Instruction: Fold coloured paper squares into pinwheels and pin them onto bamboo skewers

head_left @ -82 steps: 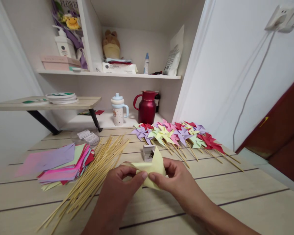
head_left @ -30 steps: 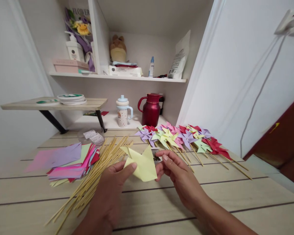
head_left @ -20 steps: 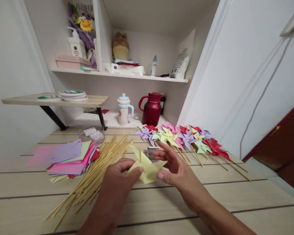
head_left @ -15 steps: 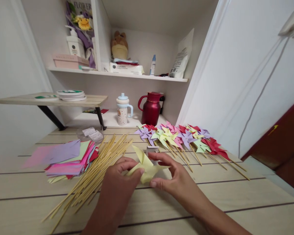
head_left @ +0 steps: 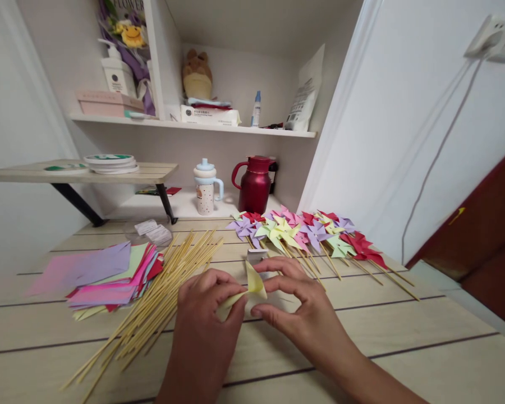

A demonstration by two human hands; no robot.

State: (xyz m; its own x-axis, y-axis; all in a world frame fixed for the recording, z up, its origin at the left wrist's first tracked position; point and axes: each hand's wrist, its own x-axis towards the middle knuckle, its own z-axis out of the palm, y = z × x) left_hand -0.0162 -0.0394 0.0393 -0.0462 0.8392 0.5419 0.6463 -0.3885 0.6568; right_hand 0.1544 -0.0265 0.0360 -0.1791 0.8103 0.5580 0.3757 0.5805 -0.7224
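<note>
On our pale wooden tabletop (head_left: 404,336), one folded yellow paper square (head_left: 252,289) sits at six o'clock. Our left hand (head_left: 208,314) and right hand (head_left: 297,306) curl inward, fingertips pinching it.

Yellow paper (head_left: 252,290): pale yellow, thin, creased and partly folded. One pointed flap stands up near the middle; a second flap lies lower and slants to the left. Most of the sheet is hidden, only these two folds showing plainly. It sits low over the wooden table (head_left: 404,336), near its front middle; whether it touches the surface cannot be told. It is pinched from both sides between the left hand (head_left: 212,306) and right hand (head_left: 303,308), fingertips meeting at the folds.
</note>
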